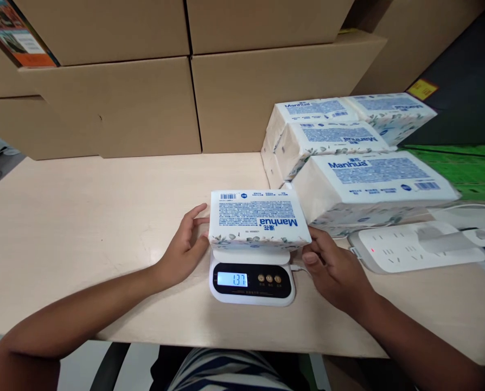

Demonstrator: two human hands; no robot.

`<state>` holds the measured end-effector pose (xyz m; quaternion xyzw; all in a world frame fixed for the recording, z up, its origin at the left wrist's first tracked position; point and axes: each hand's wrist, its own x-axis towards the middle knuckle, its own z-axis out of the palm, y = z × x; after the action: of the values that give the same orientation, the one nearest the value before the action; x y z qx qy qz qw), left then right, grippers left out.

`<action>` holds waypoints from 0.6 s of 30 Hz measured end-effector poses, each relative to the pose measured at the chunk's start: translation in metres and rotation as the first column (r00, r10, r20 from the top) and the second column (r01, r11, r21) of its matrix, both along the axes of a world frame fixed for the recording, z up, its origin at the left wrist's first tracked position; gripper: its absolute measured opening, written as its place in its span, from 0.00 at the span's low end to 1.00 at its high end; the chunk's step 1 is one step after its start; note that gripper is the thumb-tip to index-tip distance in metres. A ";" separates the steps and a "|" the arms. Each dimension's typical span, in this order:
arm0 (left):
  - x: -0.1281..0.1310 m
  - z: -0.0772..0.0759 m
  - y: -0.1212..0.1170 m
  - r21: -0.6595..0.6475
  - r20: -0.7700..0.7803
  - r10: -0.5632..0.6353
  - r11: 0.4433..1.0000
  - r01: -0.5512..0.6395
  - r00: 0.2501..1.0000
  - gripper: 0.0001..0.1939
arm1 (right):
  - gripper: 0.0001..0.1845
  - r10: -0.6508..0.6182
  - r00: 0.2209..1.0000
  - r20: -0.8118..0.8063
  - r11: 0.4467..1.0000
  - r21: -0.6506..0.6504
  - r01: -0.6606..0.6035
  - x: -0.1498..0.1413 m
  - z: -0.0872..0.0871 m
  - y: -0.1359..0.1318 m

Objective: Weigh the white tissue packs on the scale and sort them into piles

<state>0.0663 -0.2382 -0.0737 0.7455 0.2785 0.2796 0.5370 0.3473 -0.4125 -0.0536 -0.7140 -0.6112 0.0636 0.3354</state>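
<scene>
A white pack of tissues (259, 217) with blue print lies on the white platform of a small kitchen scale (253, 298). Its printed text faces away from me, upside down. The scale's lit display (232, 279) appears to read 137, with any decimal point hard to make out. At the pack's left end is my left hand (183, 250), thumb and fingertips against it, some fingers partly hidden. My right hand (334, 271) has its fingers curled at the pack's right end, with the thumb lower, beside the scale. The two hands hold the pack between them.
Several more tissue packs (372, 179) are stacked at the back right. A white power strip (417, 247) with plugs and cables lies right of my right hand. Cardboard boxes (145, 108) line the back of the table (63, 228). A green mat (470, 168) is at far right.
</scene>
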 end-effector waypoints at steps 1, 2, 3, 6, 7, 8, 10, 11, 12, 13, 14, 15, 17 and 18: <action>0.000 0.000 0.000 -0.002 0.003 -0.001 1.000 0.001 1.000 0.31 | 0.33 0.000 1.000 0.018 1.000 0.001 0.000 0.001 0.000 0.000; 0.000 0.000 0.000 -0.003 0.004 -0.001 1.000 0.001 1.000 0.31 | 0.33 0.004 0.999 0.039 1.000 0.004 -0.004 0.001 0.001 -0.001; 0.000 0.000 0.000 -0.005 0.003 -0.002 1.000 0.002 1.000 0.31 | 0.33 0.011 0.998 0.059 1.000 0.010 -0.012 0.001 0.001 -0.001; 0.001 0.001 -0.001 -0.009 0.002 -0.007 1.000 0.007 1.000 0.29 | 0.33 0.040 0.994 0.102 0.999 0.032 -0.043 0.002 0.001 0.000; 0.001 0.002 -0.001 -0.007 0.005 -0.008 1.000 0.008 1.000 0.29 | 0.33 0.045 0.993 0.112 0.998 0.039 -0.050 0.002 0.000 0.001; 0.002 0.003 -0.002 0.000 0.008 -0.010 1.000 0.010 1.000 0.28 | 0.33 0.049 0.991 0.121 0.997 0.044 -0.055 0.002 0.000 0.001; 0.002 0.004 -0.002 0.018 0.016 -0.013 1.000 0.013 1.000 0.27 | 0.33 0.056 0.989 0.139 0.997 0.051 -0.064 0.001 -0.001 0.001; 0.003 0.005 -0.002 0.027 0.017 -0.014 1.000 0.014 1.000 0.27 | 0.33 0.055 0.987 0.149 0.996 0.054 -0.064 0.001 -0.001 0.001; 0.003 0.005 -0.002 0.032 0.016 -0.015 0.999 0.014 1.000 0.26 | 0.32 0.054 0.986 0.159 0.996 0.057 -0.064 0.001 0.000 0.001; 0.003 0.004 -0.002 0.035 0.014 -0.013 0.999 0.013 1.000 0.26 | 0.32 0.054 0.984 0.168 0.996 0.061 -0.065 0.001 0.000 0.001; 0.003 0.004 -0.002 0.038 0.011 -0.011 0.999 0.011 1.000 0.26 | 0.32 0.053 0.983 0.176 0.996 0.066 -0.065 0.001 0.001 0.001; 0.003 0.004 -0.002 0.042 0.009 -0.009 0.999 0.009 1.000 0.26 | 0.32 0.053 0.982 0.182 0.995 0.071 -0.067 0.001 0.002 0.002; 0.003 0.003 -0.001 0.049 0.008 -0.006 0.999 0.006 1.000 0.26 | 0.32 0.058 0.980 0.193 0.993 0.086 -0.076 0.000 0.003 0.002; 0.003 0.003 -0.001 0.047 0.009 -0.006 0.999 0.006 1.000 0.27 | 0.32 0.059 0.979 0.197 0.993 0.093 -0.079 0.000 0.003 0.002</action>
<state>0.0692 -0.2394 -0.0708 0.7576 0.2670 0.2879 0.5213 0.3475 -0.4104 -0.0501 -0.6775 -0.6677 -0.0252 0.3073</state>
